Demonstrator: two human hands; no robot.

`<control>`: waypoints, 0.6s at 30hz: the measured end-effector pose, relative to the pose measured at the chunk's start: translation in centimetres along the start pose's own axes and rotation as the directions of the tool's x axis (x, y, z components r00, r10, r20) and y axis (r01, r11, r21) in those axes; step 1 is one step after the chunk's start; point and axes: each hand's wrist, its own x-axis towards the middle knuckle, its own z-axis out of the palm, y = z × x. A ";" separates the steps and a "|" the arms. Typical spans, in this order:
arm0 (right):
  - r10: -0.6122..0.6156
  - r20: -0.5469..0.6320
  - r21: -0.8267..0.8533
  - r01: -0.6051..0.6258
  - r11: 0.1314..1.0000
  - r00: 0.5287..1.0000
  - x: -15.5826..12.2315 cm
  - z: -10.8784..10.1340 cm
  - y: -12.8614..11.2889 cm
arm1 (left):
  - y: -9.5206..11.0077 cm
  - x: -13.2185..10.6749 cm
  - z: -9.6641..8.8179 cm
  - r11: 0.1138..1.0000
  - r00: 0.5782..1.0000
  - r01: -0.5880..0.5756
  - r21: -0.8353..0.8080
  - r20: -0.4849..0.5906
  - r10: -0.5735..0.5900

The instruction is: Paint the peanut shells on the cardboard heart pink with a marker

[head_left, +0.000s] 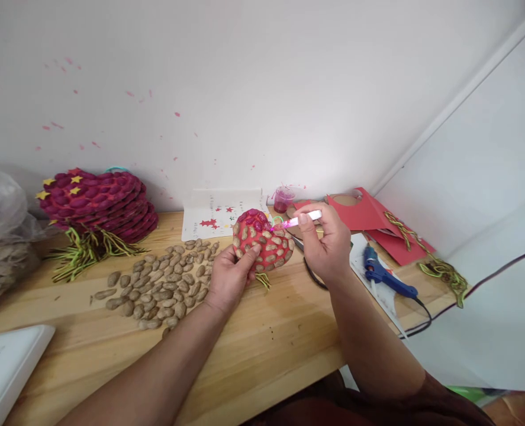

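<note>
My left hand (231, 275) grips the lower left of a red heart-shaped piece (269, 248) covered with peanuts, thumb on its front. Green yarn strands hang below it. Peanuts at its upper left are coated magenta; the others keep their tan shells. In my right hand (327, 239) is a white-handled paintbrush (304, 219), pinched between thumb and fingers, its pink-stained tip at the painted peanuts. Loose peanuts (164, 284) lie spread on the wooden table (262, 337) left of my hands. A cup of magenta paint (283, 199) stands behind the piece.
Stacked magenta peanut pieces (97, 201) with yellow stars and green tassels stand at left, near a clear plastic bag (2, 231). A blue glue gun (386, 275), red card (360, 210) and green yarn (444, 275) lie at right. A white box-like object (16, 367) sits front left.
</note>
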 end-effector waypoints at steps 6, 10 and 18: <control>-0.090 0.024 -0.029 0.091 0.995 0.996 0.0 0.0 -0.4 | -0.1 0.0 0.0 1.000 1.000 -0.020 0.011 0.006 0.020; -0.108 0.041 -0.049 0.110 0.993 0.993 0.1 0.0 -0.4 | 0.1 0.0 0.0 0.999 1.000 -0.025 0.022 -0.002 0.025; -0.109 0.024 -0.049 0.110 0.993 0.994 0.2 -0.2 -0.1 | -0.1 0.0 -0.2 1.000 1.000 -0.007 0.023 0.002 0.007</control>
